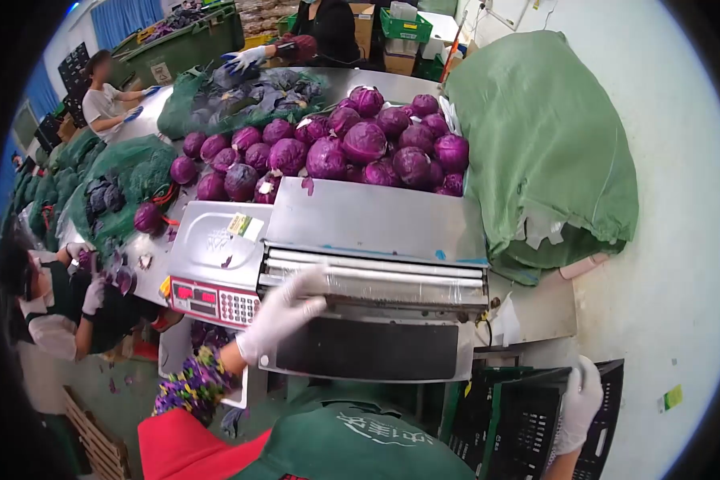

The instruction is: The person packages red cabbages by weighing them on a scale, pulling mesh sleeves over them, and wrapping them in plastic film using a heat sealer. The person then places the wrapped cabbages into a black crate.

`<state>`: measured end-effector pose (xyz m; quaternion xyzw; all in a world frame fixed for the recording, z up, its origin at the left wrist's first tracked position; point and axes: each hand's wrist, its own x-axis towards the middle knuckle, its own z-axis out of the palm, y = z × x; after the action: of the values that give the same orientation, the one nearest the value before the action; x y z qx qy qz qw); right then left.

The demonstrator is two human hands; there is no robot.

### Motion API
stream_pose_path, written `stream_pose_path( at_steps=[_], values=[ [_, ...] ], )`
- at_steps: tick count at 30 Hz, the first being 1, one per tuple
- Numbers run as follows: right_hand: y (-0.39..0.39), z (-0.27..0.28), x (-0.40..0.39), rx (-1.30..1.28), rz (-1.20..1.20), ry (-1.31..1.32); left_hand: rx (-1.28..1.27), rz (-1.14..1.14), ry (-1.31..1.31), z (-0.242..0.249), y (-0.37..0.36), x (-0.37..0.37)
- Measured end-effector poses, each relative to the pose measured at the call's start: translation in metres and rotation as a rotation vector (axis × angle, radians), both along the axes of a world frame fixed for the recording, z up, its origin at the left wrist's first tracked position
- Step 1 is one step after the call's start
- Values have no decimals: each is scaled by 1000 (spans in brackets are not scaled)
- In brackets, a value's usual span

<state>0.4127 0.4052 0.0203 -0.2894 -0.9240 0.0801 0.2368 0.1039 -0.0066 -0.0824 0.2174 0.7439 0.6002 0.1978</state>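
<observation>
My left hand [284, 314], in a white glove, is over the left part of the wrapping machine [384, 220], near its film roller [376, 286]. Its fingers are apart and hold nothing. At the lower right, my right hand [580, 406], also gloved, is at the upper edge of a black crate [528, 416]; its fingers are bent over and what they grip is hidden. Left of the machine stands a scale [216, 240] with a red keypad panel and a small label pack [246, 226] on its tray. Purple cabbages [366, 142] are heaped behind the machine.
A large green sack [540, 144] stands at the right by the wall. Green net bags [128, 184] lie at the left. One person [328, 32] reaches over the far side, another [104, 100] stands farther left, and a third [56, 304] handles cabbage at the lower left.
</observation>
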Motion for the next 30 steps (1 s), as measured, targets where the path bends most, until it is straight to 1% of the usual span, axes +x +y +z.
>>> stream_pose_path(
  at_steps=[2, 3, 4, 6, 9, 11, 12, 13, 14, 16, 17, 18, 19, 20, 22, 24, 26, 27, 28, 30],
  values=[
    [-9, -8, -33, -1, 55, -49, -106, 70, 537, 11, 2, -70],
    [-11, -10, -50, 6, 37, -52, -206, 57, 673, 22, 10, -106],
    [-11, -10, -66, -61, 61, -79, -306, 39, 809, 32, 22, -139],
    [3, -18, -93, -149, 97, -132, -492, 36, 1029, 39, 59, -195],
    [54, -41, -136, -178, 119, -206, -697, -89, 1165, 32, 119, -257],
    [88, -50, -175, -181, 74, -309, -850, -141, 1164, 28, 152, -282],
    [111, -59, -193, -170, 71, -311, -924, -164, 1148, 25, 167, -293],
    [139, -72, -215, -145, 15, -270, -959, -186, 1136, 18, 176, -308],
    [171, -94, -238, -126, -31, -230, -1010, -208, 1082, 21, 180, -313],
    [303, -181, -266, 435, 313, -342, -791, -254, 931, -2, 184, -340],
    [305, -183, -294, 299, 172, -373, -671, -184, 955, -6, 179, -340],
    [306, -182, -318, 193, 58, -407, -707, -173, 946, -7, 175, -340],
    [316, -185, -339, 168, -1, -449, -583, -83, 868, -6, 172, -340],
    [327, -190, -356, 160, -31, -487, -462, 19, 793, -1, 166, -339],
    [345, -204, -383, 161, -48, -560, -191, 148, 721, 20, 148, -319],
    [363, -216, -407, 172, -45, -623, -74, 272, 702, 37, 115, -288],
    [372, -224, -423, 186, -43, -661, 85, 392, 480, 45, 74, -253],
    [375, -226, -427, 192, -45, -679, 49, 473, 445, 50, 51, -235],
    [376, -226, -426, 198, -46, -694, -13, 535, 487, 46, 26, -221],
    [377, -222, -421, 211, -43, -725, -210, 753, 398, 42, -17, -187]
  ],
)
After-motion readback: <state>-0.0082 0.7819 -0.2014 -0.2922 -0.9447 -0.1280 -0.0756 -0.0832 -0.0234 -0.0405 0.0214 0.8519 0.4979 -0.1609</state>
